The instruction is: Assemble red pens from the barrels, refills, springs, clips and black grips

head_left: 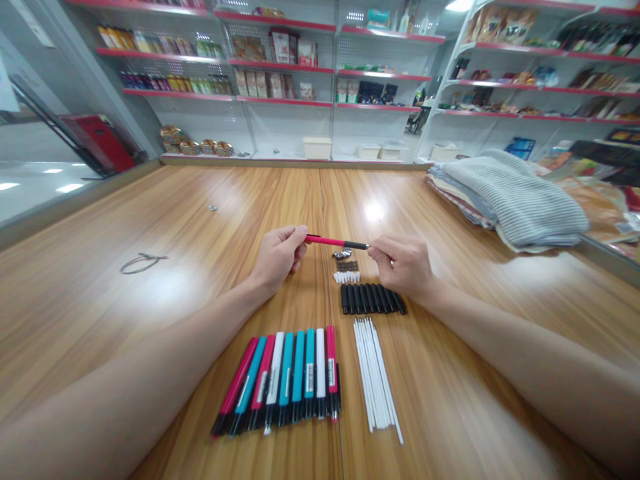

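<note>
A pink ballpoint pen (pixel 327 241) with a black grip is held level above the table between both hands. My left hand (pixel 281 257) pinches its clip end. At the tip, my right hand (pixel 404 263) has its fingers closed around the silver point. Below lie small silver cone tips (pixel 343 255), dark springs (pixel 347 265), small white parts (pixel 347 277) and a row of black grips (pixel 373 299). Closer to me are white refills (pixel 374 380) and a row of pink, blue and white pen barrels (pixel 285 373) with black clips.
Folded striped cloths (pixel 515 193) are stacked at the right of the wooden table (pixel 150 333). A thin looped cord (pixel 143 263) and a small silver object (pixel 213 208) lie on the left. Stocked shelves (pixel 280 63) stand behind the table.
</note>
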A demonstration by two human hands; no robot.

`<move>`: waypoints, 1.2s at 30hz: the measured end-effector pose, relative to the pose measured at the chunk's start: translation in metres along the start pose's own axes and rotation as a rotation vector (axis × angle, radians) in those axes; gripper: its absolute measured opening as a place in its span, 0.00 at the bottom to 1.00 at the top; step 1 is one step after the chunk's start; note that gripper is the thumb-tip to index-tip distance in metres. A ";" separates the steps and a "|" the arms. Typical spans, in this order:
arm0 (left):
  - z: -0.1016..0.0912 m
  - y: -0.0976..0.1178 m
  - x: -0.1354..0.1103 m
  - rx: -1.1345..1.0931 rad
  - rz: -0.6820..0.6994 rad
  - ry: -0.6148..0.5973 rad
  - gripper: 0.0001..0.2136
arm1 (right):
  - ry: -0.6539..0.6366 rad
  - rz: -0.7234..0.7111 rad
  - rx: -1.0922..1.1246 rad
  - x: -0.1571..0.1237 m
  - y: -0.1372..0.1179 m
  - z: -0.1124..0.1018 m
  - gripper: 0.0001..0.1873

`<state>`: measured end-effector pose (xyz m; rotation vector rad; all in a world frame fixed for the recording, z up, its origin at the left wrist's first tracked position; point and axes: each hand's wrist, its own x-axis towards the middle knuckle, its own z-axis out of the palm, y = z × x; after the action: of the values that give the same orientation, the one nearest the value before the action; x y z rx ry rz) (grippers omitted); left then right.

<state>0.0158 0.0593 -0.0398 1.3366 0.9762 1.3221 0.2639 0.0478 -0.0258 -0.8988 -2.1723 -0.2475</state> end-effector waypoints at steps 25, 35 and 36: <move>-0.001 0.002 -0.001 -0.093 -0.044 -0.013 0.10 | -0.060 -0.087 -0.136 0.000 -0.001 -0.002 0.10; 0.002 0.007 -0.003 -0.074 -0.065 -0.044 0.10 | -0.098 -0.109 -0.187 -0.001 -0.001 -0.005 0.11; 0.002 0.007 -0.003 -0.070 -0.062 -0.049 0.10 | -0.097 -0.110 -0.183 -0.001 -0.001 -0.005 0.11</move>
<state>0.0167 0.0549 -0.0332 1.2700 0.9226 1.2601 0.2668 0.0445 -0.0225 -0.9093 -2.3202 -0.4722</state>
